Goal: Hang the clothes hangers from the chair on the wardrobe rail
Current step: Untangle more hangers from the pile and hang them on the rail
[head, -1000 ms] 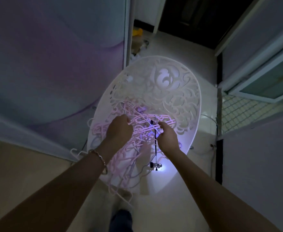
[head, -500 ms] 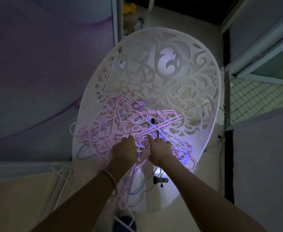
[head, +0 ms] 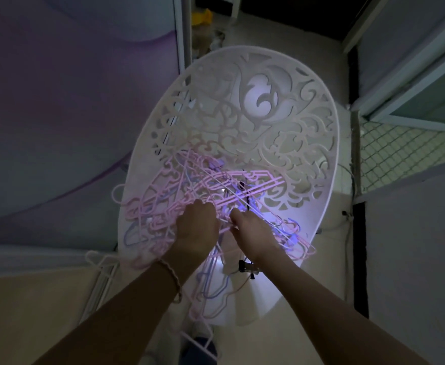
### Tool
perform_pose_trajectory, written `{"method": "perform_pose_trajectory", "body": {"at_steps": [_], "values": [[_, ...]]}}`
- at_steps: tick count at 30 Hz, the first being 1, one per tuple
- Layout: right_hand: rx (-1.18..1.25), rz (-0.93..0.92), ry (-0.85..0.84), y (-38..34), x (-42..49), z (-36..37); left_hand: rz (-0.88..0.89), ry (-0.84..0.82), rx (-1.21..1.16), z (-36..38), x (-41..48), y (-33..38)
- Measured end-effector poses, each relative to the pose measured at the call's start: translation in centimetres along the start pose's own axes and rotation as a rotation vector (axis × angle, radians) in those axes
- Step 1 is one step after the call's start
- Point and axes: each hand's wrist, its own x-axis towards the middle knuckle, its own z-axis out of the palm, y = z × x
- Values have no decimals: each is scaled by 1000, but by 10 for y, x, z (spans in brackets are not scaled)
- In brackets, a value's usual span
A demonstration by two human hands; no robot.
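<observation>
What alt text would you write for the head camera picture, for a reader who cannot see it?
Seen from above in dim light, a person's left hand and right hand grip pink hangers in a tangled pile on a white chair with ornate cut-outs. The left wrist wears a bracelet.

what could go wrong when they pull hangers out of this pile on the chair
1. The hangers lie tangled, so whatever the left hand and right hand pull may drag others along and drop them.
2. Several hang over the front edge of the chair and could slide off.
3. Hooks could snag in the chair's cut-out pattern.
</observation>
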Motion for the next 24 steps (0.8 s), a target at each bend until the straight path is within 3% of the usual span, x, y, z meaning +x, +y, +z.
{"method": "perform_pose_trajectory", "body": {"at_steps": [4,12,17,20,24], "values": [[60,38,76,-3,-6,-7,69,-55,23,-16,-8,3],[-123,-29,128,-20,-8,-43,155,171,114,-51,-26,8],[-37,-91,145,-29,-20,-71,162,227,199,-74,-41,7],[65,-95,52,-38,-24,-86,213,231,192,-91,-49,3],[30,-42,20,-44,-27,-101,444,463,104,-108,-52,-11]]}}
